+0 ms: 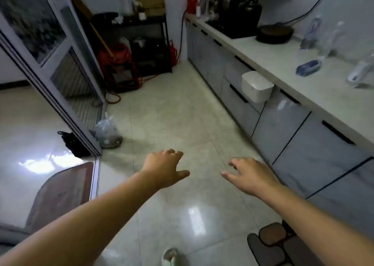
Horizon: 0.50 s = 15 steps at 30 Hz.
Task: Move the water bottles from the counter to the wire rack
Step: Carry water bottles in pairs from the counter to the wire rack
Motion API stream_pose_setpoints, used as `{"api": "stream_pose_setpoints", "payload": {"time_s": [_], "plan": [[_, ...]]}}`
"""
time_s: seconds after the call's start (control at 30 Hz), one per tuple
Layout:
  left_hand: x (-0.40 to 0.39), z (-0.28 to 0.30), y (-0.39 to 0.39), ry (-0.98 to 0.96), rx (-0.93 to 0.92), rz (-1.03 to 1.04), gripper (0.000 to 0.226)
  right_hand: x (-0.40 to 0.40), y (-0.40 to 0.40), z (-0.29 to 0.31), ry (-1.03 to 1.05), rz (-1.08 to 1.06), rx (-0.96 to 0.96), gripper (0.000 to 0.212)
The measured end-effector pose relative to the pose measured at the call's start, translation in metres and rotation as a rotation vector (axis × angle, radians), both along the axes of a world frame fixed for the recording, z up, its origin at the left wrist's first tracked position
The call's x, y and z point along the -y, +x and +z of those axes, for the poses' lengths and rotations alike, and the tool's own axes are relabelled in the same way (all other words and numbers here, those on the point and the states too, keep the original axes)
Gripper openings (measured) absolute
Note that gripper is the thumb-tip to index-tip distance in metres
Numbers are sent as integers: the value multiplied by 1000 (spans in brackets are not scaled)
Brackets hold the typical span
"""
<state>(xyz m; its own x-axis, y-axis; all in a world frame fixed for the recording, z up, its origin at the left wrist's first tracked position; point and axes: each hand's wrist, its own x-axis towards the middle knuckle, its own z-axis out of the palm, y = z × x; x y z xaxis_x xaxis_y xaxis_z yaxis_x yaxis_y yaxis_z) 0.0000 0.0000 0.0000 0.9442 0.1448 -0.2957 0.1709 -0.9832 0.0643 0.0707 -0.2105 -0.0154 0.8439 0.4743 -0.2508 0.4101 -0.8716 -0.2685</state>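
Observation:
Several clear water bottles are on the pale counter (287,63) at the right. One bottle (310,34) stands upright and a second (334,39) stands beside it. A third bottle (308,67), with a blue label, lies on its side. Another (360,72) lies at the frame's right edge. A black wire rack (149,43) stands against the far wall. My left hand (165,168) and my right hand (250,174) reach forward over the floor, fingers spread, both holding nothing and well short of the counter.
A dark pan (274,33) and kettles (251,6) crowd the counter's far end. A white bin (257,86) hangs on a cabinet front. Red cords (119,63) lie beside the rack, a plastic bag (106,131) sits by the sliding glass door (60,67), and slippers (271,243) lie near my feet.

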Motion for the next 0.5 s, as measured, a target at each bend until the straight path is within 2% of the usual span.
{"api": "stream_pose_setpoints", "payload": {"time_s": [0.13, 0.2, 0.3, 0.5], "plan": [[-37, -70, -22, -69, -209, 94, 63, -22, -1, -64, -65, -50, -254, 51], [-63, -90, -23, -103, -249, 156, 63, -45, 7, -81, -58, -65, -295, 52], [-116, -109, -5, -184, -192, 287, 66, -101, 45, -94, 41, -137, -319, 50], [-229, -105, 68, -332, -71, 540, 60, -225, 148, -70, 154, -188, -304, 50]]}}
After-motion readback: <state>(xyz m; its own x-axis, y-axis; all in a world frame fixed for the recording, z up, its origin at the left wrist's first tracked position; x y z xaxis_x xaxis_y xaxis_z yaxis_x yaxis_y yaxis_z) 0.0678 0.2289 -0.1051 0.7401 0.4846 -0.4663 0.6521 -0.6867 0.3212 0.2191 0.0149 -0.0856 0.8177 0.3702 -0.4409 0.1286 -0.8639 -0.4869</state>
